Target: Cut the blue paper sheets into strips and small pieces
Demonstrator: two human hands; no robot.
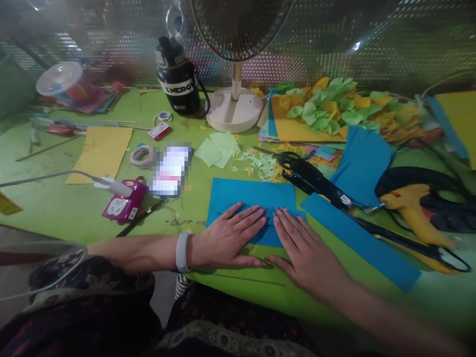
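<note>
A blue sheet of paper [253, 191] lies on the green table in front of me, its lower part doubled over in a fold. My left hand [236, 230] rests flat on its near part, fingers stretched toward the right. Close beside it, my right hand [297, 243] presses flat on the right side of the fold, fingers pointing up and left. The fingertips of both hands almost meet, and they hide much of the folded edge. To the right lies a long blue paper strip [360, 238], apart from my right hand.
Scissors [290, 159], a yellow glue gun [412, 203] and a larger blue piece [364, 163] lie right. Beyond are paper scraps [264, 163], a fan [234, 111], a black bottle [178, 82] and cut paper petals [334, 106]. Left are a phone [171, 171], tape [141, 156] and a purple power bank [124, 201].
</note>
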